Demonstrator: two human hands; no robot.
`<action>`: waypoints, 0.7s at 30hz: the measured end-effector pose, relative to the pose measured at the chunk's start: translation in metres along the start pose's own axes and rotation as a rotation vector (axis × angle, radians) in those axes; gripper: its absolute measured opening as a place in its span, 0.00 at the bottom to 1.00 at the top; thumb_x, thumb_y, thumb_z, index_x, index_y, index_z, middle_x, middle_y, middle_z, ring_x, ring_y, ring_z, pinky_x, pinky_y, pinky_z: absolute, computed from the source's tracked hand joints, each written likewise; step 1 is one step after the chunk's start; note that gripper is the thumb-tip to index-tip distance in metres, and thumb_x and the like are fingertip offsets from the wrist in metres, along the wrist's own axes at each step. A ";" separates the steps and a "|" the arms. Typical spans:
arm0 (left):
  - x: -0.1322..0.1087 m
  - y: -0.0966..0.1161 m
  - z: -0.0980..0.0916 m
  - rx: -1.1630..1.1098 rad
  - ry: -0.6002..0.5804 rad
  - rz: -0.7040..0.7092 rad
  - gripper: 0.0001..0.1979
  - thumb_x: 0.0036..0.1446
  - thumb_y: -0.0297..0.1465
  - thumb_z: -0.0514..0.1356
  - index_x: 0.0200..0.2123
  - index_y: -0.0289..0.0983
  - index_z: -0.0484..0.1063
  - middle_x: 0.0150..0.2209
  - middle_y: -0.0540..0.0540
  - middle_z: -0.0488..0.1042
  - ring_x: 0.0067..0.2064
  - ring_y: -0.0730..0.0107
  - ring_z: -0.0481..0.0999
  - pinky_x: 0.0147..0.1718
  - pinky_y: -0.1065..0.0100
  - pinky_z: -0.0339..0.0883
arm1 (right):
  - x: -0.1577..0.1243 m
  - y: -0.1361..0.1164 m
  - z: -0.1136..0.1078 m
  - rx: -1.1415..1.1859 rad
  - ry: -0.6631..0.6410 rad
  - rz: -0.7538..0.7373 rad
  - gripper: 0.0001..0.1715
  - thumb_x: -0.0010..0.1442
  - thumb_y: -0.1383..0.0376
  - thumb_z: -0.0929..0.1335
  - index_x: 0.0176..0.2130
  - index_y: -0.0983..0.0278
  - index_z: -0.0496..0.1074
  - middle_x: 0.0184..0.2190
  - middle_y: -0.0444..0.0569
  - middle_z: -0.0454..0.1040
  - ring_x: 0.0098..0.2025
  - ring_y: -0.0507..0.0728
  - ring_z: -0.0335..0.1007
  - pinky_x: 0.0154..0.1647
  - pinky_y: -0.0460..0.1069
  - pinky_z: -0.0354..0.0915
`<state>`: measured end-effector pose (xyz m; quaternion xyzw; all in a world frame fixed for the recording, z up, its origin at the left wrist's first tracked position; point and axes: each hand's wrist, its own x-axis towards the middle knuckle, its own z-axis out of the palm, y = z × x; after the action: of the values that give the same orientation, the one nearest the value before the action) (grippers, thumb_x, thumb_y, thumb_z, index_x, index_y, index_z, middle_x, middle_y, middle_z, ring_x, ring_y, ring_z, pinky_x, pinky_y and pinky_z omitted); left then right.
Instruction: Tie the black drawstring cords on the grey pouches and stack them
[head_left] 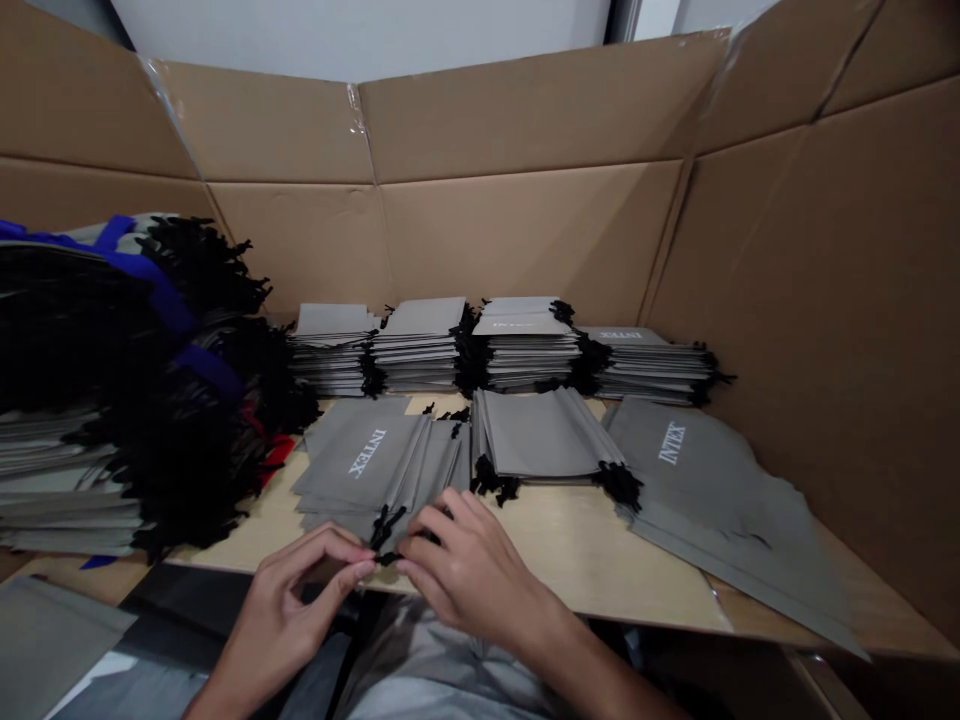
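Creased cardboard panels (525, 235) edge a pale tabletop (637, 570).

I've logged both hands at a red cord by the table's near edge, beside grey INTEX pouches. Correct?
Wrong colour: the head view shows the cord is black. The left hand and right hand are at it by the table's near edge, beside grey INTEX pouches.

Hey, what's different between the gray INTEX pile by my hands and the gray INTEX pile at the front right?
The pile by your hands has black cords at its near side, with your left hand and right hand on them; the front right pile shows no cords I can make out. The front right pile also looks larger in view than the one by your hands. Both are gray with white INTEX lettering.
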<state>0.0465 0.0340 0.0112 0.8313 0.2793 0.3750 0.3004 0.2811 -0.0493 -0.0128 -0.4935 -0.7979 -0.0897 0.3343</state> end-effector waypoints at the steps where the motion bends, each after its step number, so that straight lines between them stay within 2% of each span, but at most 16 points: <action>1: -0.001 0.000 0.000 0.001 -0.012 -0.010 0.07 0.66 0.33 0.69 0.33 0.41 0.82 0.33 0.48 0.86 0.35 0.65 0.88 0.36 0.75 0.80 | 0.000 0.000 0.000 -0.010 0.007 -0.011 0.07 0.78 0.61 0.70 0.47 0.61 0.79 0.45 0.48 0.80 0.46 0.60 0.66 0.46 0.55 0.60; 4: -0.002 0.001 0.004 0.013 -0.027 -0.037 0.05 0.65 0.34 0.70 0.42 0.42 0.84 0.39 0.47 0.88 0.39 0.63 0.90 0.40 0.73 0.83 | 0.000 -0.001 0.001 -0.050 0.034 -0.045 0.05 0.78 0.62 0.71 0.46 0.60 0.79 0.44 0.47 0.79 0.45 0.60 0.65 0.44 0.56 0.60; 7: -0.001 0.002 0.010 0.036 -0.022 -0.012 0.13 0.62 0.35 0.73 0.50 0.44 0.87 0.42 0.46 0.90 0.39 0.62 0.90 0.40 0.72 0.85 | 0.000 -0.002 0.003 -0.104 0.054 -0.071 0.05 0.77 0.63 0.71 0.46 0.61 0.78 0.42 0.47 0.79 0.44 0.60 0.65 0.42 0.56 0.59; 11: 0.002 0.002 0.012 0.057 -0.041 0.061 0.07 0.64 0.34 0.72 0.44 0.46 0.91 0.39 0.47 0.91 0.37 0.62 0.91 0.38 0.74 0.83 | 0.000 -0.003 0.006 -0.168 0.070 -0.103 0.09 0.78 0.64 0.70 0.42 0.62 0.77 0.39 0.47 0.78 0.43 0.60 0.65 0.40 0.56 0.58; 14: 0.002 0.001 0.009 0.050 -0.036 0.079 0.07 0.63 0.32 0.73 0.44 0.48 0.91 0.38 0.49 0.91 0.36 0.64 0.91 0.37 0.76 0.82 | 0.000 -0.003 0.006 -0.182 0.056 -0.116 0.10 0.79 0.63 0.70 0.41 0.61 0.77 0.37 0.46 0.77 0.43 0.60 0.64 0.40 0.56 0.57; 21: 0.001 0.001 0.009 0.053 -0.059 0.041 0.05 0.65 0.33 0.71 0.38 0.46 0.90 0.34 0.50 0.89 0.33 0.66 0.90 0.33 0.78 0.80 | -0.001 -0.003 0.002 -0.159 -0.072 -0.117 0.02 0.73 0.68 0.72 0.43 0.61 0.76 0.39 0.47 0.78 0.45 0.60 0.65 0.42 0.56 0.58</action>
<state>0.0541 0.0314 0.0075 0.8551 0.2631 0.3489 0.2789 0.2776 -0.0505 -0.0147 -0.4740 -0.8271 -0.1543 0.2596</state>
